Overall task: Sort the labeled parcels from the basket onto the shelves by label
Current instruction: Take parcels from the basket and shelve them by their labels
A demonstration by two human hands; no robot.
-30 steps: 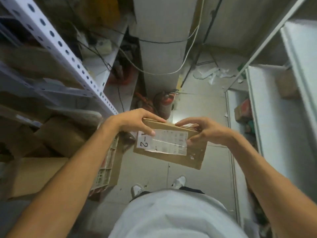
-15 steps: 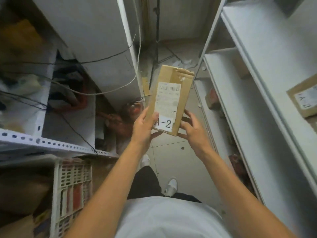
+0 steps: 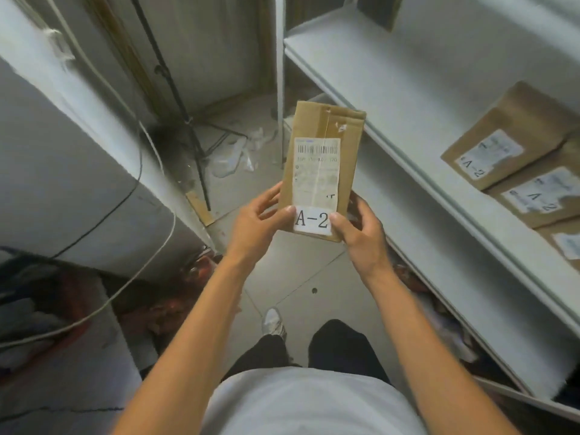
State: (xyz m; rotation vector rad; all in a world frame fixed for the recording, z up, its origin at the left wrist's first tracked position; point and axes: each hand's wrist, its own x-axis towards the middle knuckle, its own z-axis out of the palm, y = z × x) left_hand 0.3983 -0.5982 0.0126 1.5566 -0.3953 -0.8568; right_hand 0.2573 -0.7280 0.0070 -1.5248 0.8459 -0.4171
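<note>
Holding the flat brown cardboard parcel w/ A-2 label (image 3: 320,171), left hand (image 3: 255,229) & right hand (image 3: 359,232) both grip it; slide it flat beside brown A-2 boxes (image 3: 502,142) at 3 o'clock.

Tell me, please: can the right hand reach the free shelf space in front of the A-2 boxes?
Probably yes. The right hand holds the parcel beside the white shelf, and nothing stands between it and the bare board ahead of the A-2 boxes. The left hand also grips the parcel.
</note>
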